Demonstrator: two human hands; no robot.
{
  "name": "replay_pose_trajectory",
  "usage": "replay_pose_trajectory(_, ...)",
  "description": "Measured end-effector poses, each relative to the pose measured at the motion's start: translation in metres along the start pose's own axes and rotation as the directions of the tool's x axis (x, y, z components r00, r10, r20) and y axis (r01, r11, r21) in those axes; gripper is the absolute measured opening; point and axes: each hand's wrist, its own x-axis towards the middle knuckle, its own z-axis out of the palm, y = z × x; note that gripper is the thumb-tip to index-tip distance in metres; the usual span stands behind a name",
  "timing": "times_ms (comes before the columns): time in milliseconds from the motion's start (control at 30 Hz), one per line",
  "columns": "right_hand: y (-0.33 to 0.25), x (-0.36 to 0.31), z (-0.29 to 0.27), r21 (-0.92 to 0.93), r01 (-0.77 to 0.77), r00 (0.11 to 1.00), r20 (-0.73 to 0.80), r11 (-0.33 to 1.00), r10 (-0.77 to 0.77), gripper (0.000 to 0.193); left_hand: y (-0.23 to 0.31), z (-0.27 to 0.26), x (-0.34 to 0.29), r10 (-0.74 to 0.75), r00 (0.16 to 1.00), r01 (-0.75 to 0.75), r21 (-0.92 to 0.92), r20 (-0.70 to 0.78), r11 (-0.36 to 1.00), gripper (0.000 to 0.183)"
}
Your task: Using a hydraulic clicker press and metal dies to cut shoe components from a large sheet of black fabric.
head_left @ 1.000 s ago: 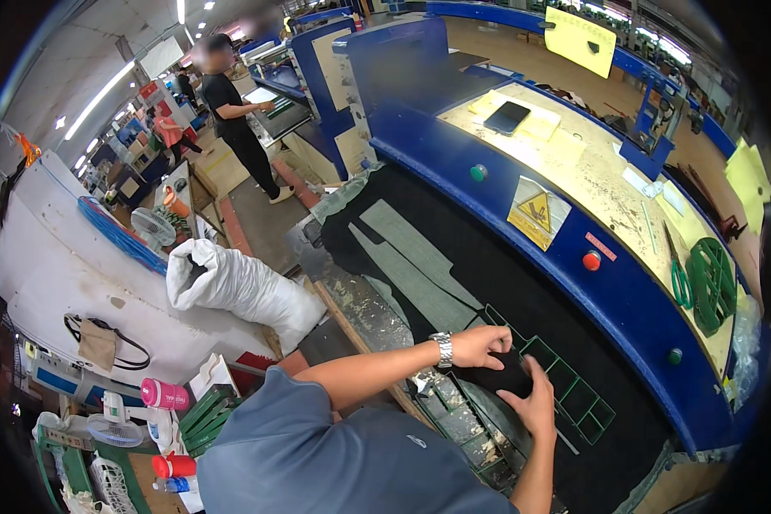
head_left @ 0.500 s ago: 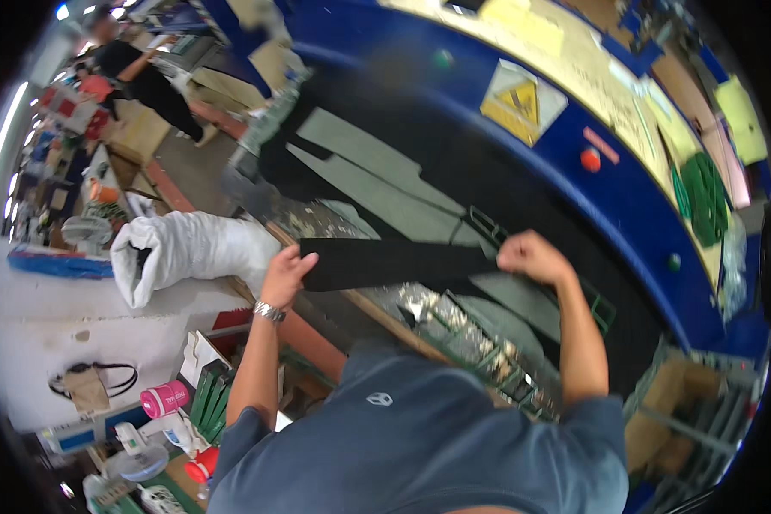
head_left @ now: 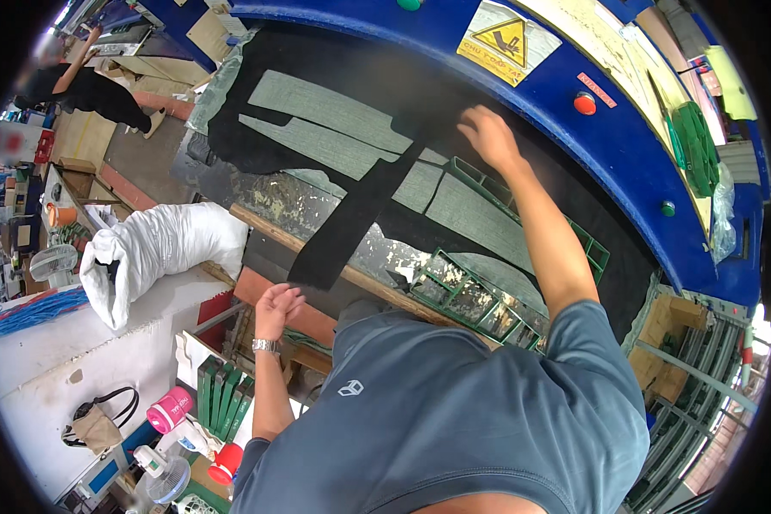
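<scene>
Since half a second ago, black strip (head_left: 351,218) has swung from nearly level between the hands to a steep slant; right hand (head_left: 491,137) has gone farther out.

Head view: right hand has fingers loosely spread, nothing visible between them, over black sheet (head_left: 625,283). Left hand (head_left: 278,308) has fingers curled; cannot tell whether a fingertip pinches or merely brushes the strip's near corner. Strip: near end just beyond left hand, far part to the left of right hand, crossing grey pieces (head_left: 317,107). Its far tip merges with the dark sheet; exact end not readable. Near end passes over wooden rail (head_left: 274,230), beyond left hand.

Risks, judged:
1. Strip slips down over the rail toward left hand. Likely cause: overhanging end, no firm grip seen on either end.
2. Grey pieces shift out of line. Cause: strip dragged across them by left hand.
3. Right forearm (head_left: 552,227) knocks or scrapes on green frame (head_left: 595,248), which lies right beside and beneath it. Cause: low, hurried return of right hand.
4. Crushing, most serious. Right hand is close to blue beam (head_left: 625,163), whose warning sign (head_left: 510,43) stands beyond it. Cause: beam moving while fingers are within reach; clearance not readable.
</scene>
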Motion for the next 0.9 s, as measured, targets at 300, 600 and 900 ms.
replay_pose_trajectory(300,0.019,-0.186,-0.069,-0.132,-0.223,0.947,0.208,0.966,0.247,0.085,0.096,0.151,0.053,0.465,0.829,-0.559,0.485,0.310,0.672,0.027)
replay_pose_trajectory(600,0.031,-0.207,-0.160,0.124,-0.139,0.989,-0.033,0.983,0.144,0.084,0.099,0.408,0.106,0.493,0.594,-0.709,0.703,0.636,-0.051,0.059)
replay_pose_trajectory(900,0.047,-0.234,-0.182,0.228,-0.114,0.962,-0.216,0.967,0.164,0.083,0.074,0.447,0.131,0.464,0.615,-0.775,0.596,0.638,0.208,0.025)
